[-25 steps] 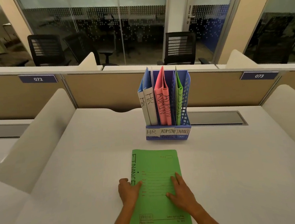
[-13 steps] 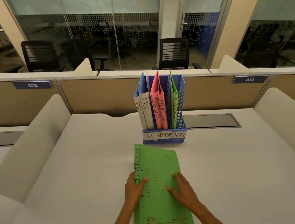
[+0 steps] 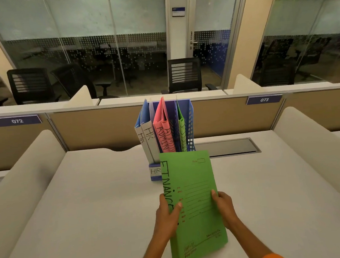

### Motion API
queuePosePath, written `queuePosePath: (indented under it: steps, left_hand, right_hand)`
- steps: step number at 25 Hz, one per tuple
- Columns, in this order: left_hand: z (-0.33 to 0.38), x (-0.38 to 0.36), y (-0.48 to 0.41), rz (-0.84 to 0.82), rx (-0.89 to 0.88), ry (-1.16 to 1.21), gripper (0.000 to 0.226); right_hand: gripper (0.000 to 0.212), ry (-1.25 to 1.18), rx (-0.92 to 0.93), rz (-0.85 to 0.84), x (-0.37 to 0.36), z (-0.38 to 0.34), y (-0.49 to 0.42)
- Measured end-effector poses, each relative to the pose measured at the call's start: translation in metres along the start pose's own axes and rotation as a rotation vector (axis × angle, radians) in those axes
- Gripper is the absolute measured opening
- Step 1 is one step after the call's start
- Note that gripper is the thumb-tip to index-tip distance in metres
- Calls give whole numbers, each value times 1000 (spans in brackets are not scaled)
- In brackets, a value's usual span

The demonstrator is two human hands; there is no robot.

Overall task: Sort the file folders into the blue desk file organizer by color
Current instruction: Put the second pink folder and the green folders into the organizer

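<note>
— White desk (image 3: 89, 196) first, at the far left: what stands along that side?

— A cream curved divider (image 3: 26, 170), and behind it the tan partition with a blue plate reading 072 (image 3: 17, 121). Black mesh chairs (image 3: 30, 85) show through the glass beyond.

— Moving toward the middle?

— The blue desk file organizer (image 3: 190, 127) stands upright near the back of the desk. Its left slot holds two blue-and-white folders (image 3: 147, 138) marked HR, the middle one two pink folders (image 3: 165, 135) marked ADMIN, and the right one a single green folder (image 3: 183, 136). Only the HR label (image 3: 155, 171) on its front base is visible; the rest is covered.

— Covered by what?

— By the green FINANCE folder (image 3: 193, 208), held up off the desk in front of the organizer, its cover facing the camera and its top edge overlapping the organizer's base.

— And the grip?

— The left hand (image 3: 168, 216) clasps the spine edge, thumb pressed across the front over the lettering, fingers behind. The right hand (image 3: 224, 208) pinches the opposite edge, thumb on the front and the remaining fingers hidden behind it.

— Farther right?

— A grey recessed cable tray (image 3: 233, 147) in the desk, a second cream divider (image 3: 320, 157), and a plate reading 073 (image 3: 264, 99).
</note>
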State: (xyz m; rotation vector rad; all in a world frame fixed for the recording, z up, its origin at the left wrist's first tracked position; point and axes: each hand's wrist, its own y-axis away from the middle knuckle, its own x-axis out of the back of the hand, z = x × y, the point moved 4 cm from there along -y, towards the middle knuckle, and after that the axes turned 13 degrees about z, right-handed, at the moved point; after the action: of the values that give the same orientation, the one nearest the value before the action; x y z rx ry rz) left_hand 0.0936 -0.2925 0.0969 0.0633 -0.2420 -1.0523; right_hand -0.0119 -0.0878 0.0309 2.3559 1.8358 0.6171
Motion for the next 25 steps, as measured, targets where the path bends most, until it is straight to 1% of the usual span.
queuePosePath:
  steps: [3, 6, 7, 10, 13, 15, 17, 19, 22, 25]
  left_hand:
    - [11, -14, 3, -55, 33, -60, 30]
    - [22, -30, 9, -112, 116, 53, 32]
    - [26, -35, 11, -105, 123, 91, 32]
    - [41, -43, 10, -11, 68, 117, 31]
    - [59, -47, 7, 82, -36, 105, 32]
    - [72, -48, 3, 155, -106, 135, 34]
    - [87, -50, -2, 240, -165, 164, 30]
    - [104, -50, -8, 354, -219, 164, 24]
    - [130, -58, -20, 527, -280, 170, 26]
    - [156, -72, -36, 633, -343, 234, 31]
  right_hand:
    - [30, -37, 31, 45, 14, -11, -14]
    - [27, -77, 72, 32, 19, -26, -25]
    - [26, -92, 91, 23, 19, -32, -29]
    - [26, -106, 163, -14, 17, -53, -38]
    - [27, -91, 242, -71, 11, -74, -49]
    - [26, -44, 286, -35, 9, -82, -55]
    - [28, 64, 361, 21, 9, -84, -62]
    - [34, 250, 457, 27, 5, -82, -69]
    - [50, 504, 546, -90, -9, -79, -73]
    - [64, 694, 694, -170, -28, -82, -71]
